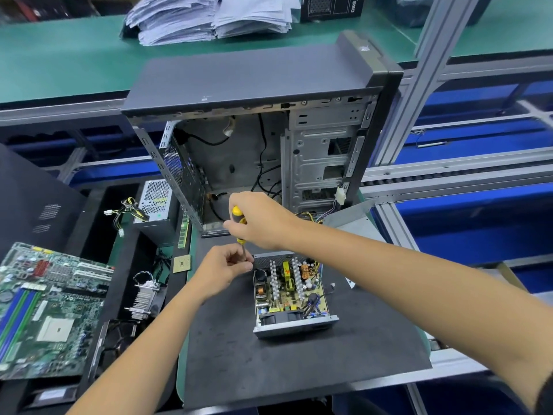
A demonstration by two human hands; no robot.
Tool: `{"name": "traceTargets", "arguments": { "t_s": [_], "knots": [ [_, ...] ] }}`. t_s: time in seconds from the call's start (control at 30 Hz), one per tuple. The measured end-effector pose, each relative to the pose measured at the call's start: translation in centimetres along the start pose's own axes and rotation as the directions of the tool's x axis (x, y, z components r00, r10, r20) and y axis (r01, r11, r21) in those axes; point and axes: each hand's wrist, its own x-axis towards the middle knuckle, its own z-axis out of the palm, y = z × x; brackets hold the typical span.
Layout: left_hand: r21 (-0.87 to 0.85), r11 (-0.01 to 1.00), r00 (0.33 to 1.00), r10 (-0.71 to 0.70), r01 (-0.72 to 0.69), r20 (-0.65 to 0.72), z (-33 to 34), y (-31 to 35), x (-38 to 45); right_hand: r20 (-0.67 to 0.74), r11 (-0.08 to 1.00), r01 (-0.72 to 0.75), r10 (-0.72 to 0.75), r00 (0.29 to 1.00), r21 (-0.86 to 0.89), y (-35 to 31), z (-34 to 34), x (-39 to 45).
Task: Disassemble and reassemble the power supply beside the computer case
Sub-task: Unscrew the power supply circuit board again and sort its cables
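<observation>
The power supply (291,292) lies on the black mat (269,363) in front of the open computer case (260,139), its cover off and its circuit board bare; so the opening-up looks largely done. The right hand (260,220) grips a yellow-handled screwdriver (239,224) upright at the unit's far-left corner; the left hand (223,272) pinches its shaft near the tip; whether a screw is going out or in I cannot tell, and closing the housing is apparently still left.

A single wide-angle head-worn camera looks forward and down from close above the table (299,369). Both forearms reach in from the bottom edge, and the computer case (254,85) stands upright past them at mid-frame, straight lines bowing near the borders.
</observation>
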Motion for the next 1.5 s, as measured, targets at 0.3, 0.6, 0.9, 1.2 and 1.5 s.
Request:
{"name": "traceTargets", "arguments": {
  "t_s": [0.3, 0.6, 0.9, 1.2, 1.5],
  "knots": [
    [0.006, 1.0, 1.0, -0.01, 0.01, -0.01, 0.8, 0.9, -0.6, 0.014, 1.0, 0.021, -0.02, 1.0, -0.021, 0.3, -0.4, -1.5],
    [0.053, 0.998, 0.997, 0.021, -0.017, -0.079, 2.4, 1.4, -1.7, -0.005, 1.0, 0.027, -0.027, 1.0, -0.01, 1.0, -0.2, -3.1],
    [0.121, 0.993, 0.995, 0.019, -0.007, -0.099, 3.3, 1.9, -2.3, -0.014, 0.999, 0.041, -0.041, 0.999, -0.028, 0.9, -0.6, -4.3],
    [0.174, 0.983, 0.996, 0.065, -0.054, -0.057, 3.1, 1.7, -2.8, -0.038, 0.999, -0.026, 0.025, 0.999, -0.032, 0.0, 0.1, -5.2],
    [0.197, 0.97, 0.987, 0.155, -0.145, -0.04, 3.0, 0.5, -4.0, -0.049, 0.99, -0.127, 0.124, 0.991, -0.054, -1.7, 1.3, -5.6]
  ]
}}
